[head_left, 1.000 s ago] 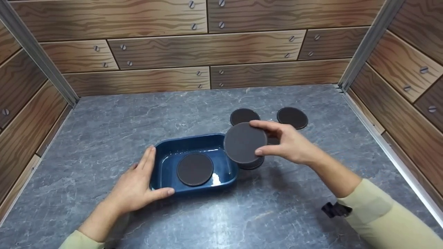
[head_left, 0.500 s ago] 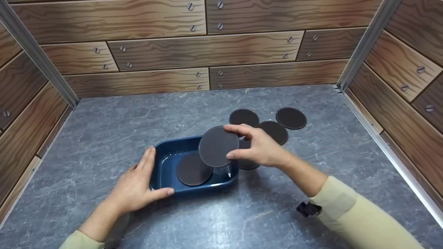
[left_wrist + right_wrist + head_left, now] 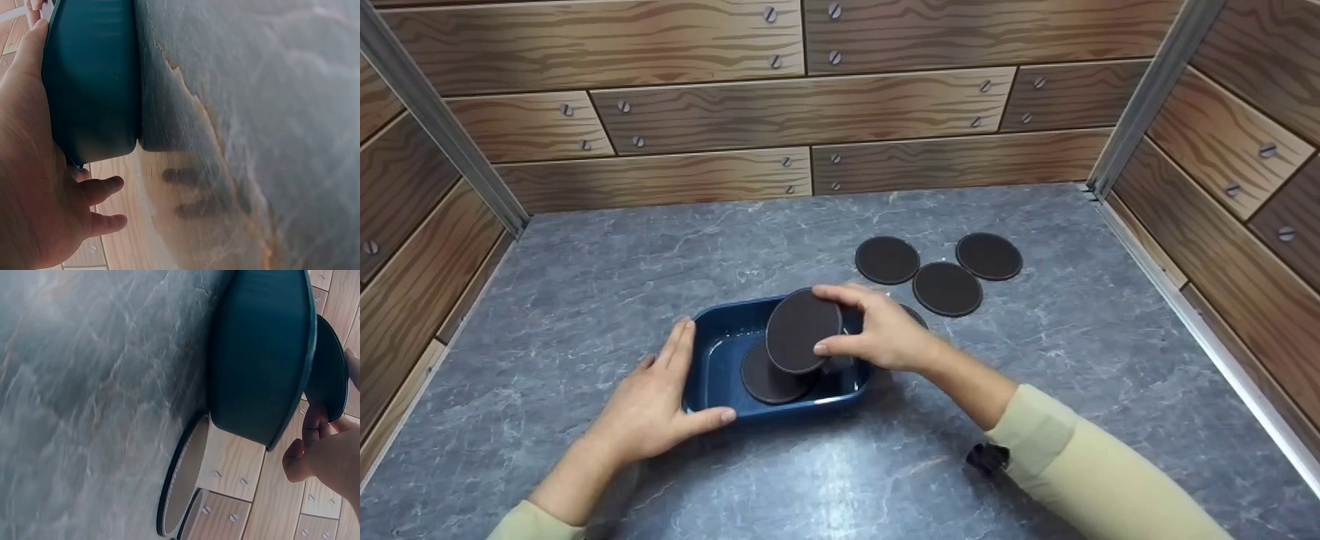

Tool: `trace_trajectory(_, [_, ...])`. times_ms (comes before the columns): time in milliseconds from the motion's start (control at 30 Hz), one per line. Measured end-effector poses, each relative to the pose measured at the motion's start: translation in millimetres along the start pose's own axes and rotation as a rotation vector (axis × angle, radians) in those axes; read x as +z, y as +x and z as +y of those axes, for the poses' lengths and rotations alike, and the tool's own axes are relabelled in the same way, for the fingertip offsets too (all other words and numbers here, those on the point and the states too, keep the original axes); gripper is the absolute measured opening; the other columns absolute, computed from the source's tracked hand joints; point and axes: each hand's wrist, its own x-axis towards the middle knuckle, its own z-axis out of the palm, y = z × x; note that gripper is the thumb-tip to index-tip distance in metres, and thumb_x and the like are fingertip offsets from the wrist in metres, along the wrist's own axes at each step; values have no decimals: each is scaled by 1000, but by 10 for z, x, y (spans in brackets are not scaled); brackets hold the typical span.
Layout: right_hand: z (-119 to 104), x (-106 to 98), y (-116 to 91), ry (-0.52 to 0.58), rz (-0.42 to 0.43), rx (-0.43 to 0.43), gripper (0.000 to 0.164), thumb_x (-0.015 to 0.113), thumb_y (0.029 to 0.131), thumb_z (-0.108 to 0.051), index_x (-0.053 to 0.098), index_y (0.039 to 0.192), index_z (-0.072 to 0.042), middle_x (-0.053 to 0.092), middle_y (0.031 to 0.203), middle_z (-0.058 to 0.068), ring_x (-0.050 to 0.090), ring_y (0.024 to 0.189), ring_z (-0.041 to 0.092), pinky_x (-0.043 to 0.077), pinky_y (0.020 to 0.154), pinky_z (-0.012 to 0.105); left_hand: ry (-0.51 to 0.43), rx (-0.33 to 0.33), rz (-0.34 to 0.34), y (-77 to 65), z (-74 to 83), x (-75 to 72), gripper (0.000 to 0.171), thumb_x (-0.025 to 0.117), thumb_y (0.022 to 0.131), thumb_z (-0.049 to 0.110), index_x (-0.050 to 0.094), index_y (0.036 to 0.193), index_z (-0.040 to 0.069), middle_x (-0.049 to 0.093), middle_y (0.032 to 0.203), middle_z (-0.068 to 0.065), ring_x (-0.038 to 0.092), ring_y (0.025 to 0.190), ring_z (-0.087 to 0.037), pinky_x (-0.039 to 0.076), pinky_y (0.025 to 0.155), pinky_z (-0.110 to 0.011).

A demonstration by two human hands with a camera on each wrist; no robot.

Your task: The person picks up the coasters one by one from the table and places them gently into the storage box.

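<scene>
A blue rectangular baking dish (image 3: 799, 409) stands on the tabletop. At its left end lies my left hand (image 3: 649, 409), fingers along the outside and thumb on the front rim. In the left wrist view those fingers are extended beside the dish's wall (image 3: 93, 84). My right hand (image 3: 885, 330) pinches a round dark coaster (image 3: 802, 331) between thumb and fingers, tilted above the dish. The right wrist view shows this held coaster (image 3: 329, 371) past the rim. Beneath it another round coaster (image 3: 769, 379) lies flat in the dish, partly covered from sight.
Several more coasters lie behind and right of the dish: one (image 3: 887, 260) at the back, one (image 3: 948, 289) in the middle, one (image 3: 988, 256) farther right. Another coaster (image 3: 916, 315) is mostly hidden by my right hand. Wood-patterned walls (image 3: 697, 120) enclose the tabletop.
My right hand has moved left and slightly down with the coaster, from the dish's right edge to over its inside. The left hand has stayed at the dish's left end.
</scene>
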Motion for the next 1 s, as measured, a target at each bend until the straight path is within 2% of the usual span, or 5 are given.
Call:
trace_trajectory(167, [7, 92, 35, -62, -4, -15, 76, 91, 84, -31, 61, 151, -9, 62, 146, 9, 58, 130, 25, 42, 115, 45, 1, -10, -8, 0, 10, -11, 130, 67, 86, 81, 10, 169, -2, 13, 175, -25, 53, 138, -48, 37, 114, -70])
trace_trajectory(467, [9, 253, 68, -160, -30, -11, 76, 90, 85, -33, 60, 151, -11, 65, 137, 6, 59, 125, 23, 46, 110, 44, 3, 5, -1, -5, 6, -11, 129, 67, 86, 80, 11, 168, -3, 14, 174, -26, 54, 137, -48, 38, 113, -70])
trace_trajectory(700, [28, 325, 66, -221, -40, -10, 75, 91, 85, -32, 61, 151, -12, 66, 131, 5, 60, 121, 25, 47, 105, 48, 4, 12, 7, -3, -1, -8, 130, 67, 86, 80, 11, 168, -3, 15, 174, -26, 55, 135, -50, 38, 113, -70])
trace_trajectory(900, [30, 382, 69, -297, -60, -13, 75, 89, 87, -35, 60, 151, -9, 65, 131, 8, 59, 125, 31, 38, 111, 53, 4, 10, 11, -11, 5, -6, 130, 66, 86, 81, 11, 168, -3, 15, 174, -27, 56, 134, -51, 38, 112, -71])
trace_trajectory(1000, [27, 419, 67, -349, -62, -18, 75, 87, 89, -38, 59, 151, -7, 65, 129, 10, 59, 124, 33, 36, 109, 53, -2, 5, 2, -11, 10, -5, 130, 66, 87, 81, 10, 168, -3, 14, 174, -26, 54, 136, -50, 38, 113, -71])
